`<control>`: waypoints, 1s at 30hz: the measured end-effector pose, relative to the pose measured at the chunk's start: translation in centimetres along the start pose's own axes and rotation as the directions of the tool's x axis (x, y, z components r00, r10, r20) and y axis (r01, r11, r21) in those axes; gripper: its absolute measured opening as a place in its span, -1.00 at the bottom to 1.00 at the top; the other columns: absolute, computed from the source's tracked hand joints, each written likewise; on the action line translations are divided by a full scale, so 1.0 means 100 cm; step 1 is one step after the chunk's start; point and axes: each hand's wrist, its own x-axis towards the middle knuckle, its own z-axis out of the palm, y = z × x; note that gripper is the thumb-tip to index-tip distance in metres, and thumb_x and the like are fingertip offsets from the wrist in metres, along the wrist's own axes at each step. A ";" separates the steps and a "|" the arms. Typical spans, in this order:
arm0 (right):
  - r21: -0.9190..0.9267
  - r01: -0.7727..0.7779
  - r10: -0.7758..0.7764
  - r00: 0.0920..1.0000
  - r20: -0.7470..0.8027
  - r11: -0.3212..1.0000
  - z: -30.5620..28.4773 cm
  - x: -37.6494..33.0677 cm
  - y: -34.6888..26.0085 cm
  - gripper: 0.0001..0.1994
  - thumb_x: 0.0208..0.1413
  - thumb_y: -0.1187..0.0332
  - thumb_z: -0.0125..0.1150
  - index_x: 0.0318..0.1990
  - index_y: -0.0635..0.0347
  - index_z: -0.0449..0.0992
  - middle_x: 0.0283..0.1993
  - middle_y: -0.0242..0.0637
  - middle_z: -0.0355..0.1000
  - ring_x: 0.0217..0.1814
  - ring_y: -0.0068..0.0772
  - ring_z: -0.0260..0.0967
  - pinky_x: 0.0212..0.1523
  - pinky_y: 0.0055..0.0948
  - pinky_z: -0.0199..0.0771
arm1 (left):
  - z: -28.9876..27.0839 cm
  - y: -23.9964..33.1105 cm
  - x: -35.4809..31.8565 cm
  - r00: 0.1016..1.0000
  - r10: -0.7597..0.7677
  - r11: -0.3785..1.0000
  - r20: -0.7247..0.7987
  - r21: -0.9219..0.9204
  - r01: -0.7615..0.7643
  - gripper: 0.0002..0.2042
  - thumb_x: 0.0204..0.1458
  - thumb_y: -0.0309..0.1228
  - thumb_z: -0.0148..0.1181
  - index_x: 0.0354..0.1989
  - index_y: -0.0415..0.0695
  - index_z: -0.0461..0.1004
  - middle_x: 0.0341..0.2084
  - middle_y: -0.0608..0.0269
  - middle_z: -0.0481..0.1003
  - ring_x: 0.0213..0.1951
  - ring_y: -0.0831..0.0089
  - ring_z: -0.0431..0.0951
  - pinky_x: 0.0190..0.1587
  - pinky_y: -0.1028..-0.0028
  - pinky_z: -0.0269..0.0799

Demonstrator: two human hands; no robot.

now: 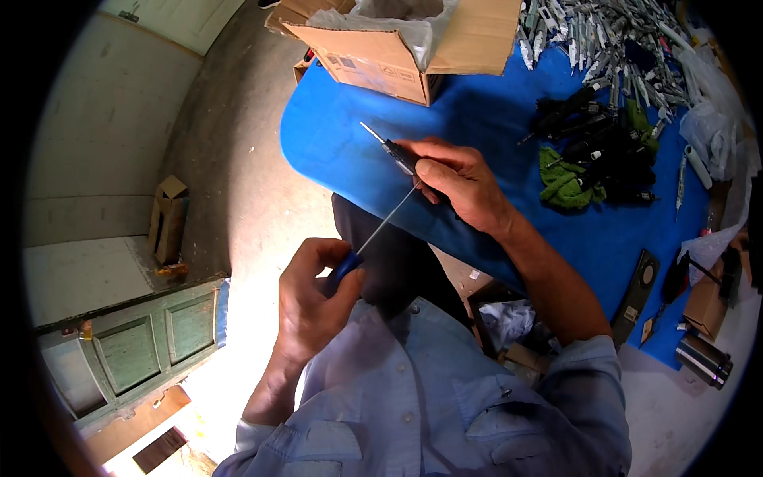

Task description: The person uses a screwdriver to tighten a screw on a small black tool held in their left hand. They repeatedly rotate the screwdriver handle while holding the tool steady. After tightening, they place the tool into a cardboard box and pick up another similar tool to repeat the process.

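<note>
Starting at far left: a green panelled door (139, 350) is seen lying low by the floor, with a small carton (168, 216) stood on the concrete floor (238, 159) just beyond it.

Left hand (311, 302) is raised in front of the blue shirt (413, 397). Its fingers (306, 258) are curled and pressed around the blue handle of a screwdriver (373, 234), with the thumb laid on the handle end. The thin shaft is angled up and to the right, toward the other hand.

Right hand (457, 184) is held over the near edge of the blue bench (493, 111). A slim black tool (397, 153) with a bright metal tip is pinched between thumb and fingers (433, 147); the tip is pointed up-left, clear of the hand. The screwdriver tip is met at the underside of this tool, just beside the thumb; the exact contact point cannot be told.

An open cardboard box (381, 52) with a plastic liner is set at the far edge of the bench. Further right, a cluster of black parts (592, 131) is laid on the bench, touching a green cloth (564, 184). A heap of grey metal parts (612, 40) is piled at the far right corner. A steel cylinder (703, 359) is seen low at the right, off the bench.
</note>
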 end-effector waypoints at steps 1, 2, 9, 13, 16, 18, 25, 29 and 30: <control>0.007 -0.004 0.004 1.000 -0.003 1.000 0.000 0.000 0.000 -0.62 0.38 0.39 0.08 0.26 0.35 0.51 -0.40 -0.57 0.36 -0.44 -0.78 0.20 -0.46 -0.67 0.18 | 0.001 -0.001 -0.002 0.996 0.088 0.992 -0.017 0.095 -0.086 -0.67 0.06 -0.61 0.34 0.01 -0.38 0.48 -0.20 -0.02 0.58 -0.19 0.27 0.68 -0.10 0.39 0.61; 0.015 -0.008 0.009 1.000 -0.006 1.000 0.001 0.000 0.000 -0.63 0.38 0.39 0.08 0.26 0.35 0.51 -0.40 -0.57 0.36 -0.44 -0.78 0.20 -0.45 -0.67 0.17 | 0.004 0.001 -0.003 0.971 0.234 0.951 -0.059 0.222 -0.216 -0.68 0.04 -0.66 0.35 0.00 -0.34 0.51 -0.19 -0.03 0.58 -0.23 0.21 0.69 -0.17 0.37 0.63; 0.017 0.004 -0.004 1.000 -0.024 1.000 0.001 -0.001 0.001 -0.63 0.38 0.40 0.08 0.26 0.35 0.51 -0.41 -0.58 0.35 -0.43 -0.78 0.19 -0.45 -0.67 0.17 | 0.010 -0.002 -0.003 0.907 0.419 0.823 -0.041 0.438 -0.361 -0.70 0.16 -0.59 0.30 0.08 -0.31 0.51 -0.26 -0.01 0.60 -0.45 0.26 0.67 -0.37 0.36 0.62; 0.003 0.019 -0.019 1.000 -0.013 1.000 0.000 -0.001 0.002 -0.63 0.38 0.40 0.09 0.26 0.37 0.51 -0.40 -0.55 0.36 -0.44 -0.77 0.20 -0.45 -0.66 0.21 | -0.004 -0.002 0.009 0.935 -0.284 0.855 0.214 -0.386 0.348 -0.66 0.40 -0.35 0.02 0.10 -0.43 0.48 -0.44 0.14 0.59 -0.47 0.50 0.62 -0.50 0.54 0.55; -0.002 0.025 -0.024 1.000 0.017 1.000 -0.001 0.000 0.002 -0.63 0.39 0.41 0.08 0.27 0.37 0.50 -0.37 -0.47 0.40 -0.44 -0.72 0.23 -0.42 -0.65 0.26 | -0.010 -0.006 0.016 0.876 -0.358 0.685 0.323 -0.547 0.482 -0.70 0.39 -0.31 0.07 0.04 -0.34 0.50 -0.41 0.14 0.60 -0.50 0.54 0.59 -0.58 0.61 0.46; -0.020 0.027 -0.026 0.999 0.042 0.999 -0.003 0.001 0.001 -0.63 0.41 0.41 0.05 0.28 0.38 0.49 -0.33 -0.37 0.45 -0.42 -0.65 0.26 -0.37 -0.62 0.30 | -0.009 -0.006 0.015 0.866 -0.377 0.646 0.330 -0.576 0.501 -0.71 0.36 -0.31 0.12 0.02 -0.33 0.49 -0.40 0.14 0.60 -0.51 0.55 0.57 -0.60 0.62 0.43; 0.036 -0.016 0.016 1.000 0.011 0.999 -0.003 0.000 0.000 -0.63 0.39 0.42 0.07 0.27 0.37 0.50 -0.35 -0.41 0.43 -0.43 -0.68 0.25 -0.39 -0.63 0.29 | -0.004 0.010 0.009 0.964 -0.242 0.919 0.105 -0.294 0.263 -0.67 0.10 -0.49 0.33 -0.01 -0.32 0.43 -0.28 0.12 0.56 -0.36 0.56 0.57 -0.41 0.57 0.53; 0.031 -0.008 0.007 1.000 0.005 0.999 -0.001 0.000 0.000 -0.62 0.36 0.43 0.09 0.27 0.35 0.50 -0.40 -0.51 0.38 -0.45 -0.75 0.23 -0.44 -0.66 0.25 | 0.002 0.005 -0.001 0.997 -0.081 0.992 0.000 -0.099 0.080 -0.70 0.12 -0.53 0.29 0.00 -0.37 0.45 -0.24 0.03 0.56 -0.31 0.41 0.63 -0.23 0.45 0.61; 0.026 -0.003 0.003 1.000 0.009 1.000 -0.001 0.000 0.000 -0.62 0.37 0.43 0.09 0.27 0.35 0.50 -0.40 -0.51 0.38 -0.45 -0.76 0.23 -0.44 -0.66 0.25 | 0.002 0.005 -0.002 0.999 -0.037 0.998 -0.022 -0.049 0.036 -0.72 0.13 -0.55 0.28 -0.01 -0.37 0.47 -0.24 0.02 0.57 -0.31 0.40 0.64 -0.23 0.45 0.61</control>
